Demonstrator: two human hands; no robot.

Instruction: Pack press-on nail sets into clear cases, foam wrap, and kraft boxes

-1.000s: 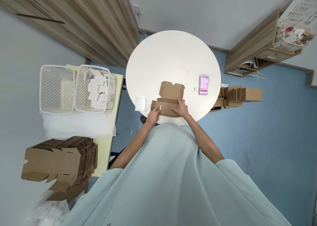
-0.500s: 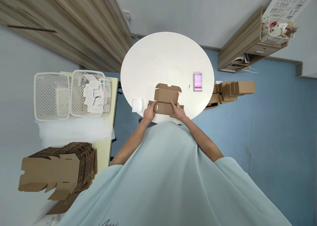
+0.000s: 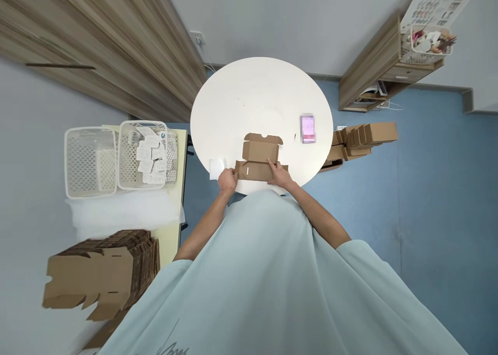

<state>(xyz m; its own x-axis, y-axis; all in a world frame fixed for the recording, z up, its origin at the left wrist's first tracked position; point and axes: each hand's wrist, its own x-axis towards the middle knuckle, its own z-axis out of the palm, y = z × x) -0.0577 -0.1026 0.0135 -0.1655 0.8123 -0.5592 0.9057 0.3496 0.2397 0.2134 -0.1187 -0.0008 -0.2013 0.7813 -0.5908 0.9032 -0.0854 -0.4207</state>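
Note:
A brown cardboard box (image 3: 261, 152), partly folded, lies on the white round table (image 3: 257, 90) close to my body. Its notched lid flap points away from me. My left hand (image 3: 227, 181) is closed on the flap at the box's left end. On the right part of the box rests my right hand (image 3: 280, 175), its thumb and fingers spread over the cardboard. A small white square pad (image 3: 217, 167) lies just beyond my left hand. Farther right on the table is a phone (image 3: 307, 128) with a pink screen.
On the left, a pale yellow table (image 3: 167, 246) bears white baskets (image 3: 91, 137), one with white packets, white sheets (image 3: 124, 212) and stacked flat cardboard (image 3: 93, 272). Folded boxes (image 3: 365, 140) stand right of the round table. A wooden cabinet (image 3: 373, 70) is at the back right.
My left hand has moved left and slightly toward me, from the box's panel to its left end flap. My right hand stays on the box. The camera view has shifted a little.

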